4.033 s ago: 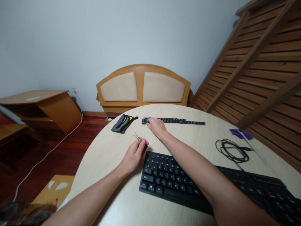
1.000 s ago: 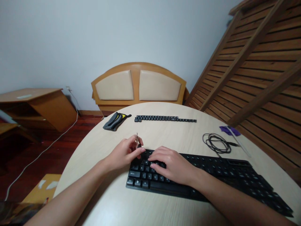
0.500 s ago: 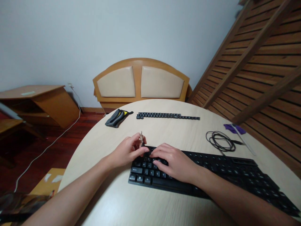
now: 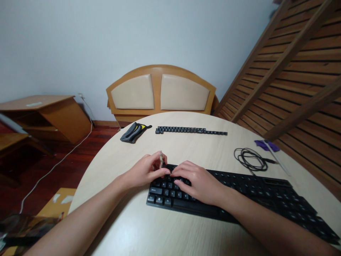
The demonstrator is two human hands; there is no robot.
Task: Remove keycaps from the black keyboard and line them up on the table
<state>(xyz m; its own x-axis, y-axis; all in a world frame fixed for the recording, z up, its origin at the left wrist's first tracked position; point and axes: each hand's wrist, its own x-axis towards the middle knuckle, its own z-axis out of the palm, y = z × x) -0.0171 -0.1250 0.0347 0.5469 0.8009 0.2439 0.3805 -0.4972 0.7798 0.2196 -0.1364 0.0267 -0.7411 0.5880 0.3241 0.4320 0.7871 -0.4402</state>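
Note:
A black keyboard [image 4: 202,211] lies at a slant across the near table, its right end toward me. Over its upper left corner, my left hand [image 4: 149,168] is closed round a small, slim, light-coloured tool that looks like a keycap puller [image 4: 161,158], held upright. The tool's lower end is hidden behind the fingers and thumb. My right hand [image 4: 195,181] rests on the left half of the keys, palm down, thumb apart from the fingers. Its fingertips come close to my left thumb. Both hands cover part of the keys.
Loose black keycaps [image 4: 183,130] lie in rows at the back of the round table [image 4: 119,227]. A grey-and-yellow pouch-like item [image 4: 134,133] is left of them. On the right are a coiled cable [image 4: 250,160], a purple cloth [image 4: 259,144] and a thin pale rod [image 4: 275,156].
My left thumb has shifted slightly right, nearer my right fingertips, and hides the thin prongs seen below it before. The right hand keeps its place on the keys. The view has shifted slightly.

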